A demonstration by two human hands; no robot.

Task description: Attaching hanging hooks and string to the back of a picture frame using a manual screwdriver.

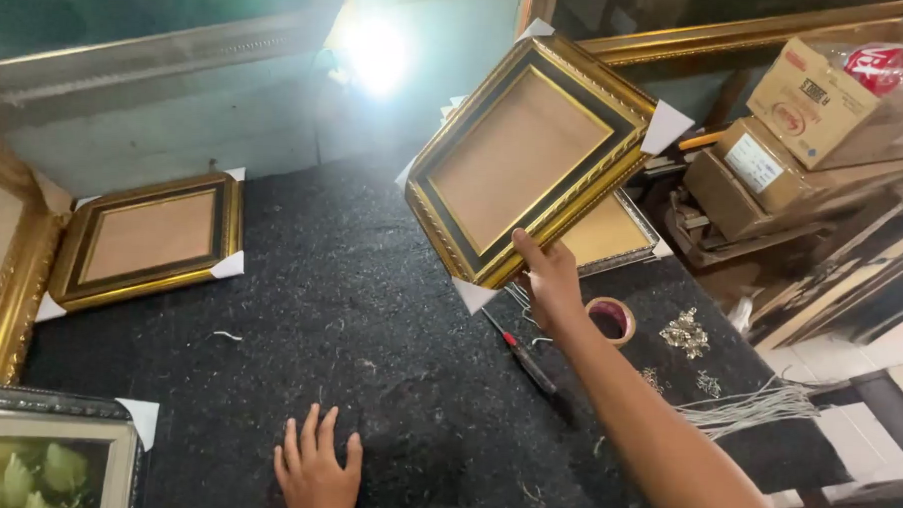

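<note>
Holding a gold and black picture frame [531,159] up off the work surface, our right hand [548,284] grips its lower edge, thumb pressed on the front moulding and fingers closed behind it, so the frame tilts in the air above and just left of that hand. White paper guards cap its corners. Our left hand [316,472] lies flat and open on the dark felt table [369,311], fingers spread, holding nothing. Just below the right hand lie a red-marked tool [525,357] and a roll of tape [610,320]; beyond it to the right sit small metal hangers [685,334] and a bundle of pale cord [756,405]. Far to the left of both hands a second gold frame [147,238] lies flat, and another frame [607,232] rests behind the raised one.
</note>
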